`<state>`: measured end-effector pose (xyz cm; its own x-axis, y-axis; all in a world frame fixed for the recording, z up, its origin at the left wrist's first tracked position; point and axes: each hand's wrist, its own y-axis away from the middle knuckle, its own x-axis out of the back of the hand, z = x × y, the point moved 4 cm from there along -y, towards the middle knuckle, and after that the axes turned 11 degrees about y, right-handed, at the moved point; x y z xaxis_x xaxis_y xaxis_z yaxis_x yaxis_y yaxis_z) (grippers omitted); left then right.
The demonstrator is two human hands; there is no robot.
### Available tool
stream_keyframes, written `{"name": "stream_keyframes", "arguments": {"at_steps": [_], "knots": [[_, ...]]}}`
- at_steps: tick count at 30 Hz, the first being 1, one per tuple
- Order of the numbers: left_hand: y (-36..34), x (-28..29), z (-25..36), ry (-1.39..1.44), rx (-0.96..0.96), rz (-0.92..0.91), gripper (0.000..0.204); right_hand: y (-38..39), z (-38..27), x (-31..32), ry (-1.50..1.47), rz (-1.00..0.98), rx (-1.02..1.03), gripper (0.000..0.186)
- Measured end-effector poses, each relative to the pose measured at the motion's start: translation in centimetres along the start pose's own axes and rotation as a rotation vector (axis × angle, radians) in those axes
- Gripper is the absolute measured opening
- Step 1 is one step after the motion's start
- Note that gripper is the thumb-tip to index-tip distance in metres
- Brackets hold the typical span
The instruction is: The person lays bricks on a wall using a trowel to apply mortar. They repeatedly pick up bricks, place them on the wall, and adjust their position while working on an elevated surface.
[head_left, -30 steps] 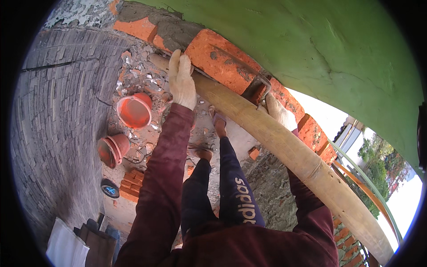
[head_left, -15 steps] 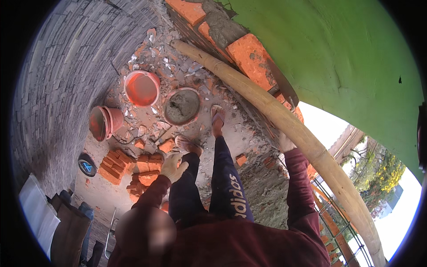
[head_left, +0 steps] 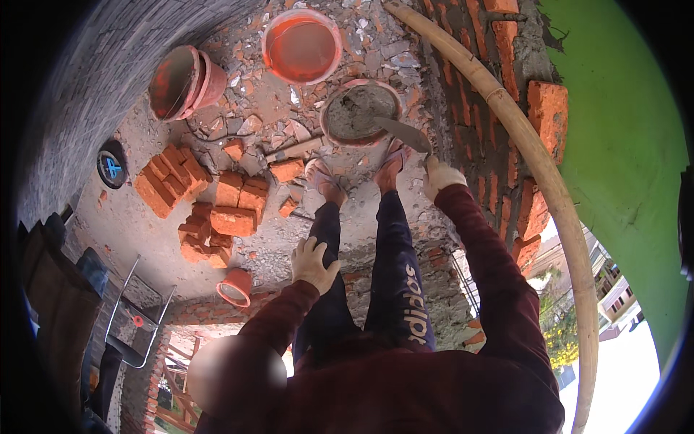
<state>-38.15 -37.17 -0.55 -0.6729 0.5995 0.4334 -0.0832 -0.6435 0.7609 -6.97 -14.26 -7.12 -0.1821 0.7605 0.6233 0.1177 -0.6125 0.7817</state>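
In a whitish glove, my right hand [head_left: 443,178] is closed around the handle of a trowel [head_left: 405,133]. The trowel's blade points left and reaches the right rim of a round pan [head_left: 324,124], where grey mortar [head_left: 359,110] fills the inside. Whether the blade touches the mortar is hard to tell. My left hand [head_left: 312,265], gloved too, lies with fingers spread at my left knee and holds nothing. Beside my right arm runs a low brick wall [head_left: 499,87], its upper bricks [head_left: 547,119] set in grey mortar.
A bamboo pole [head_left: 538,134] slants along the wall. Orange buckets [head_left: 301,81] [head_left: 214,83] stand beyond and left of the pan. Loose bricks [head_left: 234,221] are piled left of my feet, near a small orange pot [head_left: 235,287]. Rubble [head_left: 242,119] litters the floor.
My right hand has brought the trowel from the wall, behind the bamboo pole, left and down to the mortar pan. My view has shifted; my left hand is still at my left leg.
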Motion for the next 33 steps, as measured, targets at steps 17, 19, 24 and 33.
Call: {"name": "stream_keyframes", "arguments": {"at_steps": [17,19,24,33], "knots": [[1.2,-4.5,-3.0,0.181,0.032,0.052,0.051,-19.1,-6.0,-14.8,-0.351,-0.126,0.032,0.029],[0.9,-4.6,-2.8,0.195,0.034,0.011,0.051,-19.6,-7.0,-14.5,-0.451,-0.139,0.054,0.031],[0.1,-4.5,-1.8,0.136,0.012,-0.021,0.051,-19.5,-7.7,-13.3,-0.815,-0.376,0.014,0.025],[-0.8,-3.4,-0.3,0.037,-0.057,-0.001,0.049,-14.0,-3.3,-12.0,-1.006,-0.368,0.136,0.04]]}}
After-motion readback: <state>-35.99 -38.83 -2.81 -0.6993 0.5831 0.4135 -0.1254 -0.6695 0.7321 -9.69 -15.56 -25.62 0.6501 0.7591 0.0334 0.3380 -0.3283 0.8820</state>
